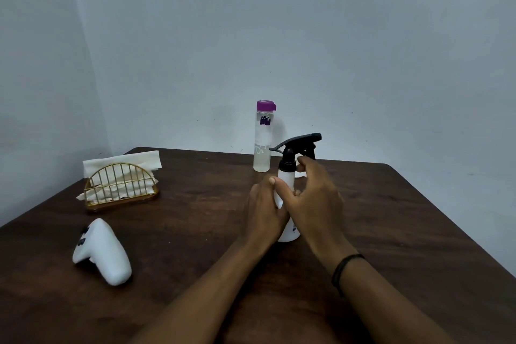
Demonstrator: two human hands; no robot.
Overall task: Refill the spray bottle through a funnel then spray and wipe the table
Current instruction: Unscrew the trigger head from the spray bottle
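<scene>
A white spray bottle (287, 179) with a black trigger head stands upright in the middle of the dark wooden table (195, 246). My left hand (264, 208) is wrapped around its body from the left. My right hand (312, 195) lies against the bottle's right side with its fingers loosely spread, fingertips up near the black collar under the trigger. Behind the spray bottle stands a clear water bottle (263, 145) with a purple lid, partly filled. No funnel can be made out; a small pale shape behind my right hand is mostly hidden.
A gold wire holder (121, 188) stuffed with white paper napkins sits at the back left. A white handheld controller (102, 251) lies at the front left. A pale wall rises directly behind the table's far edge, and the table's right edge slants towards me.
</scene>
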